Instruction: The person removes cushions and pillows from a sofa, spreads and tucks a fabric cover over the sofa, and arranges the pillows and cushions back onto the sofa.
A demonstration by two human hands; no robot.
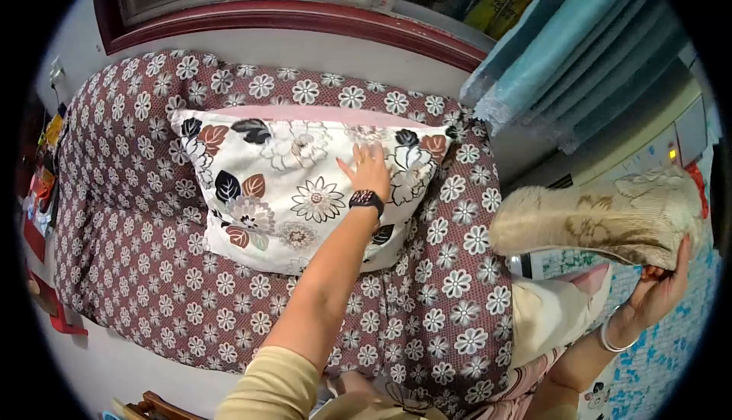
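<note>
My left hand, with a black watch at the wrist, lies with fingers spread on the white floral pillow. The pillow has a pink back edge and leans against the sofa, which wears a brown cover with white flowers. Out to the right, my right hand, with a silver bangle, grips the lower corner of a folded beige patterned cloth and holds it up in the air. Part of the right fingers is hidden behind the cloth.
A second white and pink pillow sits below the beige cloth. Blue curtains hang at the upper right, beside a red-framed window. An appliance with a lit orange light stands at the right. Red items are at the left edge.
</note>
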